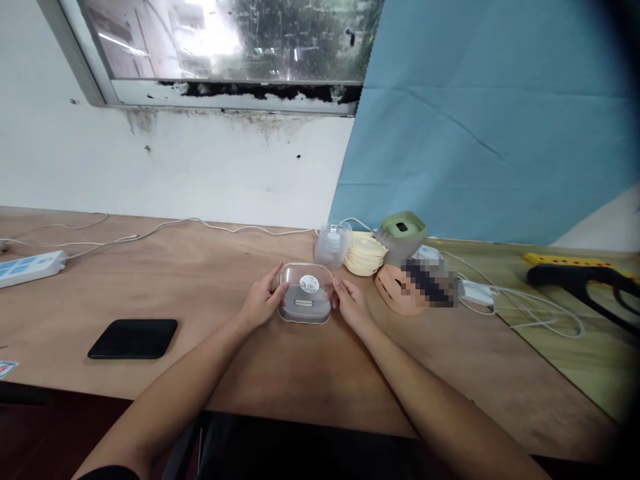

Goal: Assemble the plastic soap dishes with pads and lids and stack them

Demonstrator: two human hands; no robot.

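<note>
Both hands grip a clear, square plastic container point(306, 312) above the middle of the table. A round white printed sticker point(309, 284) is on it, with a small pale rectangular mark below the sticker. My left hand point(263, 297) closes on the container's left side, thumb toward the near face. On the opposite side, my right hand point(353, 305) pinches the edge with thumb and fingers. Just beyond it stand a stack of clear containers point(332, 247) and a stack of cream-coloured pieces point(365, 255).
Grey-green pieces point(404, 225) and orange pieces point(395, 292) stand at right, partly behind a pixelated patch. A black phone point(133, 339) lies left. White power strip point(33, 268), white cables point(545, 313), a yellow strip point(565, 260) and a black-handled object point(575, 283) flank the work area.
</note>
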